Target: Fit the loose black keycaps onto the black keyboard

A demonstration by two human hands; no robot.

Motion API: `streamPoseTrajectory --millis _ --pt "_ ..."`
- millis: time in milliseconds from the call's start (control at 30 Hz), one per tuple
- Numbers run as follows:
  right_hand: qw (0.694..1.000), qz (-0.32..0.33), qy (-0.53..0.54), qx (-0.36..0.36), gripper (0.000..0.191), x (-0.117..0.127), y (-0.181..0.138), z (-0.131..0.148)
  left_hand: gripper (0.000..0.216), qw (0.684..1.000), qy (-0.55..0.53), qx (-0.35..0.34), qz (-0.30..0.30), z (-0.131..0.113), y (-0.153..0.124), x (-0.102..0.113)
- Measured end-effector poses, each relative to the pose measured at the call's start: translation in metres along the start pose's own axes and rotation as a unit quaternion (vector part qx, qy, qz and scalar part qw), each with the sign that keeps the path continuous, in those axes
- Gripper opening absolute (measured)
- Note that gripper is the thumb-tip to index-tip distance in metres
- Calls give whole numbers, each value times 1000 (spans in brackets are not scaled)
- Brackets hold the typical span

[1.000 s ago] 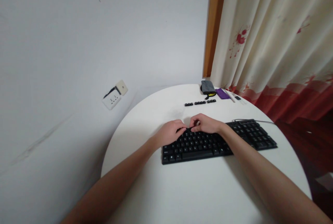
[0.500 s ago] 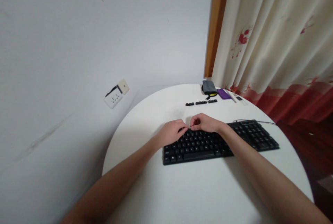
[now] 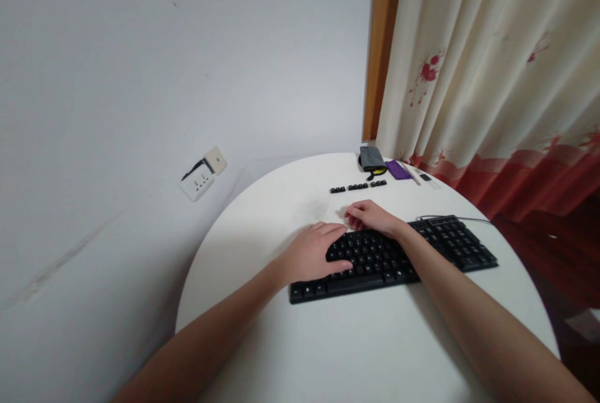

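A black keyboard (image 3: 375, 259) lies on the round white table (image 3: 375, 340). My left hand (image 3: 316, 253) rests over the keyboard's left part, thumb and fingers spread apart, holding nothing. My right hand (image 3: 370, 215) is at the keyboard's far edge, its fingers curled together; whatever they hold, if anything, is hidden. Beyond the hands, a row of loose black keycaps (image 3: 358, 186) stands in three groups on the table.
At the table's back edge lie a grey pouch (image 3: 372, 158), a purple cloth (image 3: 398, 170) and a few small items. The keyboard's cable (image 3: 469, 220) runs off to the right. A wall with a socket (image 3: 197, 183) stands left; a curtain (image 3: 469, 78) hangs right.
My left hand has gone from a pinch at the keyboard's far edge to spread fingers lower over the keys. My right hand has drawn slightly away from it, fingers still curled.
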State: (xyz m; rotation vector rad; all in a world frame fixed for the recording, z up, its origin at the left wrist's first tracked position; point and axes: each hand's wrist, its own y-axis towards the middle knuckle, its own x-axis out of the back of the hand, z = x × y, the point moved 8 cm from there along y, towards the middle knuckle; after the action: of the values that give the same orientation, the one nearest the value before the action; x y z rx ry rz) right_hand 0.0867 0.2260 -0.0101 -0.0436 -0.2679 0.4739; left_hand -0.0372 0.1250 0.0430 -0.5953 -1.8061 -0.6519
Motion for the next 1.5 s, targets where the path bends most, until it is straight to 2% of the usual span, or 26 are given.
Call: streamPoseTrajectory --millis 100,200,467,900,1200,1367,1500 --pt "1000 -11 -7 -1 28 0 3 -3 95 1000 15 3 22 -6 -4 -6" --pt "1000 -18 -13 1 25 0 5 -6 103 999 27 6 37 -8 -7 -12" --pt "1000 -18 -10 -8 24 0 2 -3 101 998 42 6 51 -8 -8 -16" --pt "999 -13 35 -36 21 0 2 -7 104 998 -4 17 58 -3 -10 -24" --pt "996 -39 48 -61 19 0 6 -13 117 998 -6 30 59 -5 -8 -29" --pt "994 -57 48 -77 17 2 5 -10 109 998 -14 38 44 -3 -8 -25" --pt "995 -85 4 -47 18 11 4 -1 107 997 -10 47 64 11 -15 -18"
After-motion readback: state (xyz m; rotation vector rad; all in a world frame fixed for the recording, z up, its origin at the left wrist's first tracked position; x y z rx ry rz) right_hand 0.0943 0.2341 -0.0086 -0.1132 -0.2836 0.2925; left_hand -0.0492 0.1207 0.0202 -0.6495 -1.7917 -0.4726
